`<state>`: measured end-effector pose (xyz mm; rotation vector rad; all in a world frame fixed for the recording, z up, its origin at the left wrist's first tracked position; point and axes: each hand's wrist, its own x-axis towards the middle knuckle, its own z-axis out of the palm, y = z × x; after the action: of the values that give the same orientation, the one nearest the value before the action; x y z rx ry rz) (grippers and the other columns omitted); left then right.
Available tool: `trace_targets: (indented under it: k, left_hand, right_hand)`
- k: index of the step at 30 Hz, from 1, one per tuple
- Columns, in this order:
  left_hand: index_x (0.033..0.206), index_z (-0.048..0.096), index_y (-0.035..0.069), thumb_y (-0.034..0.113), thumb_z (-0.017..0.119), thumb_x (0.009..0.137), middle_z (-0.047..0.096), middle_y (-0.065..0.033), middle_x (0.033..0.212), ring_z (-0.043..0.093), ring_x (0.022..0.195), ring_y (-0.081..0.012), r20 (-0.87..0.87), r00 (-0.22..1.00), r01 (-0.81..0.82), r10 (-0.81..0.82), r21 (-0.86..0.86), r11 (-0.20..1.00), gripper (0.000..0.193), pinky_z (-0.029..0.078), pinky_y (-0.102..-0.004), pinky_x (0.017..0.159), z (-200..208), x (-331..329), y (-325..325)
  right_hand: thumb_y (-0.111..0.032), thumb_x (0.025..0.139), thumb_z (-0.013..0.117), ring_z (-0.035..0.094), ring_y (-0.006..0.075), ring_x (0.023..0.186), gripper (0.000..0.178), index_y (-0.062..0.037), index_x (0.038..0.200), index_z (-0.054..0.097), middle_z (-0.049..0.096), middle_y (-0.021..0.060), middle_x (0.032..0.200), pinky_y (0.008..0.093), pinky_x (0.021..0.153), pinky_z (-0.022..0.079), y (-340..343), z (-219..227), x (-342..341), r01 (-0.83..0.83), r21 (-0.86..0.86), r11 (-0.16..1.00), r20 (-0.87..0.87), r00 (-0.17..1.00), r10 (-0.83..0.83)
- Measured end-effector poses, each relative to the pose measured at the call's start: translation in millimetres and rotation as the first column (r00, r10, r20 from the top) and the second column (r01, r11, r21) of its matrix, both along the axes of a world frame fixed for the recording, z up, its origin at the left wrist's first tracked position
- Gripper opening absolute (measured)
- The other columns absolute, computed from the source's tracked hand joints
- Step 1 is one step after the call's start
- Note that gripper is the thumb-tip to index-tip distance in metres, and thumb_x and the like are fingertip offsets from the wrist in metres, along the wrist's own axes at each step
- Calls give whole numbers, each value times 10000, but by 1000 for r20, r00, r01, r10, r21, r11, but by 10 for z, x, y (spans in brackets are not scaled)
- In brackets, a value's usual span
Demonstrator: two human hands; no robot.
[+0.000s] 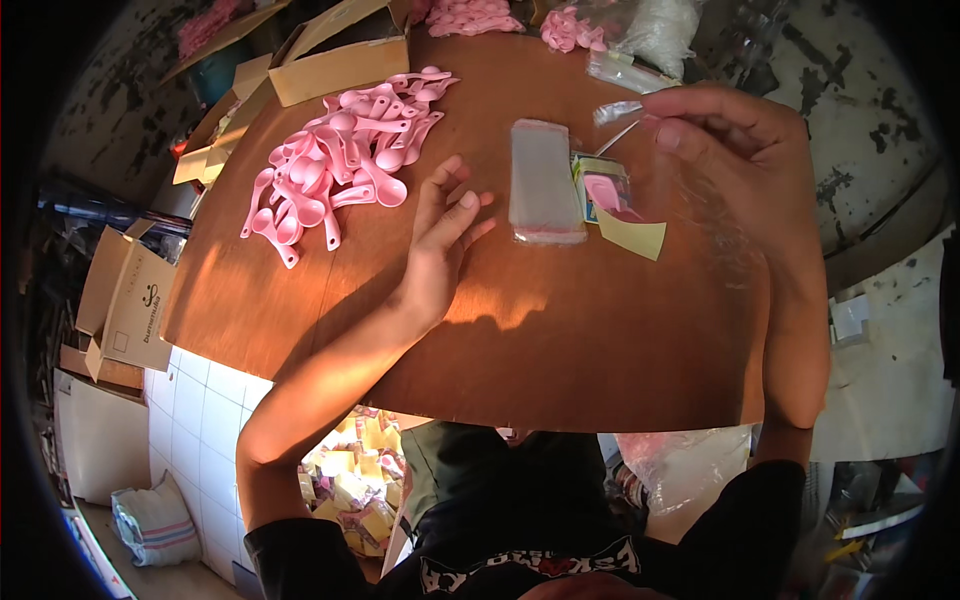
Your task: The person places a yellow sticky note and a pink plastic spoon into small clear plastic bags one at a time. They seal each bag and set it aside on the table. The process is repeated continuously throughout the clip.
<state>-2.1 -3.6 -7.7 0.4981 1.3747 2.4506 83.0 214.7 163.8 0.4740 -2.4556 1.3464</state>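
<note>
My right hand [735, 150] is raised over the right part of the table, thumb and forefinger pinched on a thin clear plastic strip [618, 137]. Below its fingertips, a small packet with a pink spoon [603, 193] and a yellow paper slip [635, 236] lies beside a stack of clear plastic bags [543, 185]. My left hand [440, 235] hovers left of that stack, fingers loosely bent and apart, holding nothing. Farther left spreads a heap of pink plastic spoons [335, 150].
The brown table [560, 350] has a curved near edge. Cardboard boxes [340, 70] stand at its far left. More pink pieces [475, 17] and clear plastic bags [660, 35] sit at the far edge. Many filled packets [360, 465] lie below the table, near my left arm.
</note>
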Motion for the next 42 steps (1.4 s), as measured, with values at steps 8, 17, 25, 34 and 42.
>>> trace_targets:
  k: [8,17,25,34,42]
  left_hand:
    - [1384,385,6,448,442,1002,535,-148,1297,503,1225,-216,-371,887,308,-276,28,951,587,401,-366,1021,-29,-16,-51]
    - [1290,532,-10,82,557,977,696,-84,942,643,786,-78,-260,903,316,-341,-136,939,328,518,-211,667,154,180,-32]
    - [1304,563,35,156,606,960,700,-25,723,544,613,2,-315,843,287,-436,-422,860,367,409,-191,532,126,243,-55]
    - [1304,550,7,85,623,897,694,-76,733,542,593,-18,-529,720,84,-449,-576,813,420,411,-220,508,217,319,-60]
    - [1300,556,12,71,614,900,642,-79,678,541,574,-61,-577,684,88,-446,-542,836,409,444,-251,539,88,302,-70]
  right_hand:
    - [-32,899,656,660,112,855,199,58,1076,642,683,83,972,246,764,557,-269,-286,78,-117,-262,958,137,978,157]
    - [-31,885,659,649,108,844,148,30,1020,652,671,66,974,244,717,542,-206,-837,73,43,-302,952,212,977,23]
    - [-48,783,713,627,220,793,99,-43,878,685,614,50,873,317,690,509,-255,-792,209,103,349,931,-246,969,-15]
    - [-89,715,745,601,220,747,102,-63,750,652,576,30,807,367,644,493,-357,-805,264,290,578,763,-396,917,-48]
    - [-78,718,669,595,185,730,48,-43,730,638,541,53,757,322,628,511,-377,-817,217,262,639,723,-273,956,-105]
